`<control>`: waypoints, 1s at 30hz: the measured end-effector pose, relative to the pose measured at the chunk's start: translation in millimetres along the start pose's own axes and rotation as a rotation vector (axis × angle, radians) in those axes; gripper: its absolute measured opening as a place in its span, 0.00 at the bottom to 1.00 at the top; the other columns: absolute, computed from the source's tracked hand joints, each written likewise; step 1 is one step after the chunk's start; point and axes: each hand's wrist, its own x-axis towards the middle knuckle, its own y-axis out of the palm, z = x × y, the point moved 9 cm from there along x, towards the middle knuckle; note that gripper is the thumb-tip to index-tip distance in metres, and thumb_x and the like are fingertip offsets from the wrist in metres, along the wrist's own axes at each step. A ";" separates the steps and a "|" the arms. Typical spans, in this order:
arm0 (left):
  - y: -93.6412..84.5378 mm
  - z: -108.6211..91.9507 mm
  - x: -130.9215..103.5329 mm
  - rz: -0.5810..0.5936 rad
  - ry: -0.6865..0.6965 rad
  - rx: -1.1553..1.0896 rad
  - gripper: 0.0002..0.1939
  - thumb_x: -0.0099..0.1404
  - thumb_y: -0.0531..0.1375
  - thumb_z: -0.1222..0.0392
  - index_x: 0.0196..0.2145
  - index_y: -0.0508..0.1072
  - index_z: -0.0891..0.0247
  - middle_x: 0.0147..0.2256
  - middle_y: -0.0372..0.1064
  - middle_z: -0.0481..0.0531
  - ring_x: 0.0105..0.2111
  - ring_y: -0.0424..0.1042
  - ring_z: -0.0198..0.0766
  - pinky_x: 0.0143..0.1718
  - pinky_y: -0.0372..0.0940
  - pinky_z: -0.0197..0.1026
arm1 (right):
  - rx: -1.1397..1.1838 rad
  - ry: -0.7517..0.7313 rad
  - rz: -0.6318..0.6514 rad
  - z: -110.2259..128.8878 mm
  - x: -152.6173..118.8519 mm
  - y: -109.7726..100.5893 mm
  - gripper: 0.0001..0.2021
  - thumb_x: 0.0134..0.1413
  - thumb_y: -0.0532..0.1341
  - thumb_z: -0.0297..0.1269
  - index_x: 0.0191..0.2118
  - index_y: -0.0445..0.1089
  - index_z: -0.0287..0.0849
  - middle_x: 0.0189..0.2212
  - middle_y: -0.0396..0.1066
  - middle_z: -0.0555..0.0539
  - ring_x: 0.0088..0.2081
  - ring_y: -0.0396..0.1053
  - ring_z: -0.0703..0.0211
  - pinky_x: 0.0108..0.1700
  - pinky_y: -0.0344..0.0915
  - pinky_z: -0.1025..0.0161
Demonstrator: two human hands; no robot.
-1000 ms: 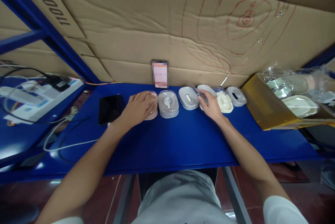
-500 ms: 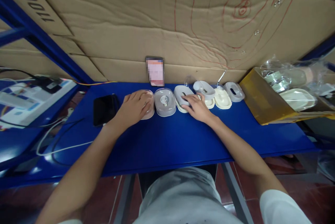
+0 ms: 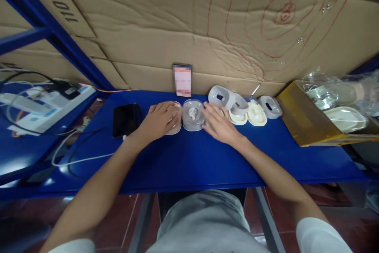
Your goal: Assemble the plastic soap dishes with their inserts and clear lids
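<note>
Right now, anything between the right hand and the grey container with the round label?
Nothing visible. The right hand is at the right edge of the grey container; blur hides whether they touch. The left hand is on the pink container, off to the left, clear of that side.

A loose pale grey shirt with 2 short whitish sleeves, leaving the forearms bare.

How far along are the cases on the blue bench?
The case with the round label looks closed, likely done. The left hand rests on a pinkish case; the right hand, blurred, is at the labelled one's right side. Separate grey shells and cream trays on the right seem left.
</note>
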 end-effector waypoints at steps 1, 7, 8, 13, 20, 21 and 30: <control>0.4 -2.8 0.0 0.004 0.014 -0.012 0.22 0.80 0.49 0.49 0.60 0.74 0.60 0.64 0.70 0.65 0.65 0.68 0.61 0.61 0.62 0.63 | 0.041 -0.051 0.048 12.1 2.0 8.1 0.32 0.76 0.56 0.49 0.78 0.53 0.48 0.77 0.56 0.38 0.78 0.50 0.40 0.77 0.45 0.34; 7.5 -19.1 -1.1 0.029 0.066 -0.078 0.22 0.78 0.54 0.44 0.58 0.75 0.58 0.64 0.71 0.64 0.64 0.68 0.60 0.61 0.60 0.62 | 0.295 0.118 -0.041 1.8 -0.8 3.5 0.27 0.72 0.61 0.52 0.70 0.65 0.47 0.64 0.72 0.35 0.69 0.66 0.37 0.70 0.62 0.37; 8.5 -21.9 -1.1 0.027 0.076 -0.089 0.22 0.78 0.53 0.44 0.59 0.75 0.58 0.64 0.70 0.64 0.65 0.68 0.59 0.62 0.60 0.63 | 0.351 0.148 -0.084 -5.8 -3.6 -1.7 0.26 0.72 0.61 0.52 0.69 0.65 0.47 0.63 0.72 0.35 0.67 0.68 0.38 0.69 0.65 0.39; 12.6 -42.7 -0.9 0.048 0.191 -0.145 0.23 0.81 0.50 0.52 0.66 0.73 0.56 0.70 0.67 0.61 0.69 0.65 0.58 0.66 0.56 0.63 | 0.471 0.313 -0.273 -44.5 -18.0 -19.2 0.23 0.75 0.56 0.51 0.67 0.63 0.48 0.59 0.74 0.36 0.60 0.74 0.43 0.62 0.73 0.43; 15.3 -60.2 -3.0 0.078 0.272 -0.171 0.24 0.80 0.50 0.58 0.69 0.72 0.52 0.67 0.72 0.58 0.69 0.66 0.56 0.70 0.53 0.66 | 0.117 0.109 -0.123 -6.2 -12.5 -13.4 0.24 0.77 0.50 0.38 0.71 0.66 0.51 0.62 0.75 0.39 0.66 0.68 0.38 0.68 0.61 0.36; 15.7 -59.6 -3.0 0.076 0.268 -0.165 0.24 0.80 0.50 0.57 0.68 0.72 0.53 0.67 0.72 0.59 0.69 0.67 0.56 0.69 0.53 0.66 | 0.095 0.061 -0.060 4.7 -11.1 -5.9 0.25 0.77 0.52 0.41 0.73 0.63 0.50 0.64 0.74 0.39 0.67 0.67 0.38 0.70 0.59 0.37; 12.9 -43.5 -2.4 0.012 0.210 -0.147 0.25 0.79 0.56 0.41 0.65 0.74 0.54 0.66 0.70 0.62 0.68 0.66 0.59 0.69 0.52 0.65 | 0.187 0.105 0.107 8.8 -7.3 21.4 0.23 0.77 0.55 0.50 0.66 0.71 0.45 0.61 0.76 0.35 0.63 0.70 0.37 0.72 0.48 0.33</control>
